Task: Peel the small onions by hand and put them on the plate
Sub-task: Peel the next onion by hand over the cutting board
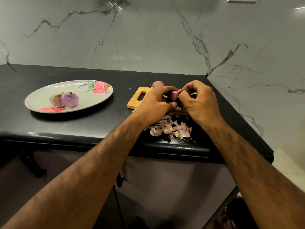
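Left grip (153, 103): my fingers curl round a small onion (174, 95), held above the cutting board (134, 103).
Right grip (199, 103): fingertips pinch that onion's skin (bunched tight).
Plate (41, 95): holds two peeled onions (70, 99), at the left of the tabletop (99, 116).
Peels (171, 128): heaped beneath my hands.

plate (41, 98) left, two onions (64, 99) on it | cutting board (134, 100) right | peels (170, 128) before board
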